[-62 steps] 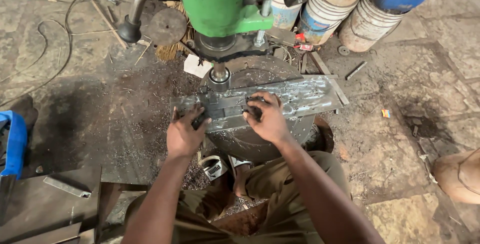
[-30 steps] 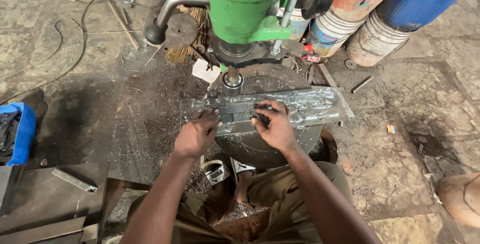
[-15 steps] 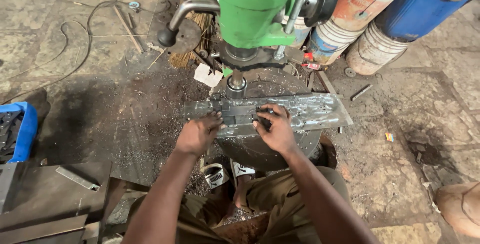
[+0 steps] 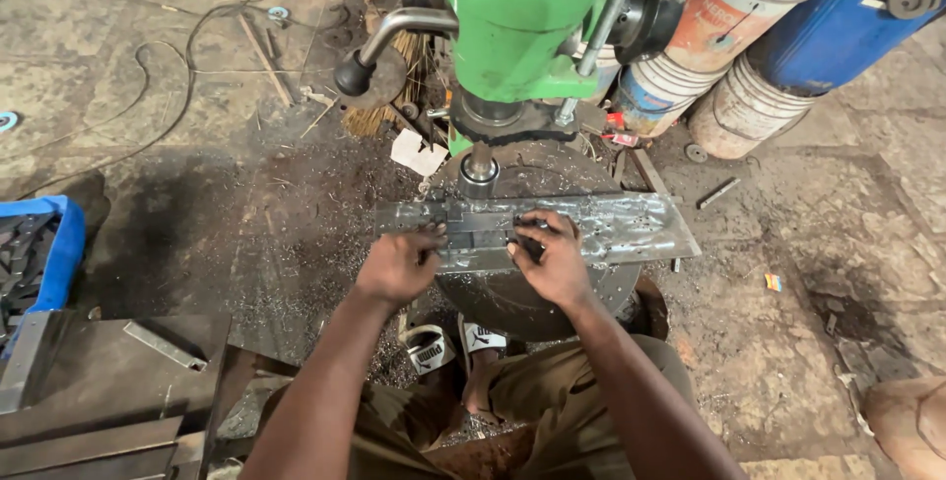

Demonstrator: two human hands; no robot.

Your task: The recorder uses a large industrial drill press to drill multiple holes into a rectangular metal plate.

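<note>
Both hands press on a long flat steel plate, grey, scuffed and strewn with shavings. The left hand curls over its near edge; the right hand grips a small dark piece on top. Just beyond the fingers hangs the green drill press.

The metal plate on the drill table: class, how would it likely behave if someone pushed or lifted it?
The plate looks flat, straight steel, so probably stiff and heavy for its size. It overhangs the round table on the right, so it might tip if pressed there. Shavings lie on it, so it may slide easily; both the left hand and right hand press it down.
</note>
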